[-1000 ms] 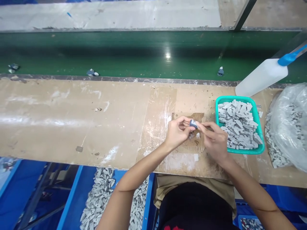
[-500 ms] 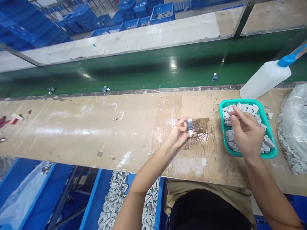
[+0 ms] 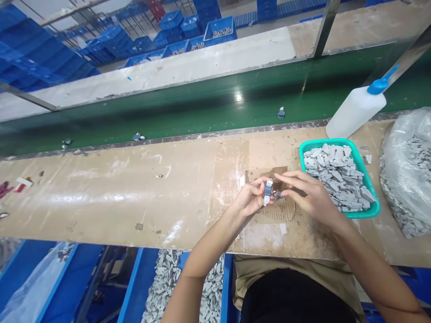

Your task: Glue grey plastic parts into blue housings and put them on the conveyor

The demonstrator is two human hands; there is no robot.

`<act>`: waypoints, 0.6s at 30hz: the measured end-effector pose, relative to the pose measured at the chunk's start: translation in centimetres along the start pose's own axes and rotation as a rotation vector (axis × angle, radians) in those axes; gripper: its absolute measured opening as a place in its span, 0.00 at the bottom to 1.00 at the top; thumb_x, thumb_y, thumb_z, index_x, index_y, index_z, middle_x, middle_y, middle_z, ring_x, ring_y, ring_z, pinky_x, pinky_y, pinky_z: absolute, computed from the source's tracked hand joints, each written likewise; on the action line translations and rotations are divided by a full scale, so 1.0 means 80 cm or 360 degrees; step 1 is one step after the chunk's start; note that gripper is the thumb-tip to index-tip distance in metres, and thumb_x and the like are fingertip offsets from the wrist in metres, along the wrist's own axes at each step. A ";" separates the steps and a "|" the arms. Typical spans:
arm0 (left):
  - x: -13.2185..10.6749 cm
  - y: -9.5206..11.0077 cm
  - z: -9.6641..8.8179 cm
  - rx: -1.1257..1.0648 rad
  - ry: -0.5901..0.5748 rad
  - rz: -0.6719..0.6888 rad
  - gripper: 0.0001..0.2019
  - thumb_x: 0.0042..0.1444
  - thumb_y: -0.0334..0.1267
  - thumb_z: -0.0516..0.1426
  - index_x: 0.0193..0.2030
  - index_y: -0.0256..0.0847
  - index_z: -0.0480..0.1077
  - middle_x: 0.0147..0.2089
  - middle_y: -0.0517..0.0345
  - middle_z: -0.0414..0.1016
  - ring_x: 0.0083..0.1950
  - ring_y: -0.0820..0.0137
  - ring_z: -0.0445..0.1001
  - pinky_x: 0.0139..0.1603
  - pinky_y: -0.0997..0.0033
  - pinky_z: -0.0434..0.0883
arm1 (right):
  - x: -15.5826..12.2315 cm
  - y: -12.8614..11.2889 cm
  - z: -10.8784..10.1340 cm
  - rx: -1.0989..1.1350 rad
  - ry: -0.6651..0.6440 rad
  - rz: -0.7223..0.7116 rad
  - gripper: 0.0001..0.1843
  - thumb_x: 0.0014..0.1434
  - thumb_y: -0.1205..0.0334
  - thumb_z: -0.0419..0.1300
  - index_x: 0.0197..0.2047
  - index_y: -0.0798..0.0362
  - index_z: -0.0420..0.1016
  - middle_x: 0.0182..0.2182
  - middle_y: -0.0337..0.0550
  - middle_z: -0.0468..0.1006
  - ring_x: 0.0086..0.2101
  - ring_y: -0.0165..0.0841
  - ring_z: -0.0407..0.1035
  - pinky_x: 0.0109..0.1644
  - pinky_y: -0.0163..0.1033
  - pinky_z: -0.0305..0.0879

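My left hand (image 3: pixel 253 197) pinches a small dark-blue and white plastic part (image 3: pixel 268 190) between thumb and fingers, above a wet, brown cardboard patch (image 3: pixel 286 213) on the bench. Close by on its right is my right hand (image 3: pixel 311 195), with the thumb and stretched fingers apart and nothing visible between them. Its fingertips reach toward the plastic part; whether they touch it I cannot tell. A shiny spot lies between the two hands, too small to make out. Behind the right hand stands a green basket (image 3: pixel 374 208) full of light-grey plastic pieces (image 3: pixel 340 172).
A white squeeze bottle (image 3: pixel 355 112) with a blue nozzle stands behind the basket. At right sits a clear plastic bag (image 3: pixel 404 148) of grey pieces. Beyond the bench runs a green conveyor belt (image 3: pixel 202 105) carrying several small parts. Blue crates (image 3: pixel 134 278) are below the bench edge.
My right hand has moved left from above the basket to beside the part in my left hand. My left hand still holds the part. The whole view has shifted slightly.
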State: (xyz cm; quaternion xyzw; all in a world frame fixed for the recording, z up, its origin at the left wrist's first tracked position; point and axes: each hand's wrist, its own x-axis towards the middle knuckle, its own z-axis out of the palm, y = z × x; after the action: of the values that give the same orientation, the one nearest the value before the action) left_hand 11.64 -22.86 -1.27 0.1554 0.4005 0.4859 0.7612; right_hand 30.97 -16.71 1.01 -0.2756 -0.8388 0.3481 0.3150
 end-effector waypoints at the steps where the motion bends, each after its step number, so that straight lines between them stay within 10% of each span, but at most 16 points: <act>1: 0.000 -0.001 0.000 0.0025 0.0015 -0.0003 0.13 0.46 0.36 0.65 0.38 0.44 0.69 0.34 0.54 0.71 0.33 0.66 0.69 0.35 0.60 0.72 | 0.000 0.000 0.002 -0.0012 -0.0023 -0.0008 0.20 0.67 0.63 0.58 0.61 0.44 0.75 0.49 0.45 0.80 0.48 0.36 0.76 0.50 0.42 0.75; 9: 0.003 -0.004 -0.010 0.0084 0.0129 0.0073 0.14 0.47 0.38 0.65 0.38 0.45 0.66 0.33 0.56 0.67 0.30 0.69 0.68 0.34 0.62 0.73 | -0.003 0.046 -0.032 -0.0597 0.0570 0.0517 0.16 0.65 0.64 0.54 0.49 0.51 0.82 0.40 0.47 0.82 0.39 0.39 0.75 0.45 0.45 0.72; 18: 0.021 0.012 -0.035 0.0065 0.0386 0.0167 0.12 0.48 0.35 0.65 0.38 0.44 0.66 0.32 0.54 0.69 0.34 0.68 0.72 0.39 0.63 0.79 | -0.010 0.066 -0.017 -0.1144 0.0166 0.0797 0.12 0.56 0.70 0.58 0.41 0.56 0.82 0.36 0.50 0.76 0.41 0.42 0.71 0.47 0.43 0.67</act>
State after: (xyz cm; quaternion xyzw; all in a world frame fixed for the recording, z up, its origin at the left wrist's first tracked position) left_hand 9.30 -21.37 -3.22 0.1319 0.4907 0.5319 0.6774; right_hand 33.76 -13.53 -2.48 -0.5797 -0.7970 0.0854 0.1468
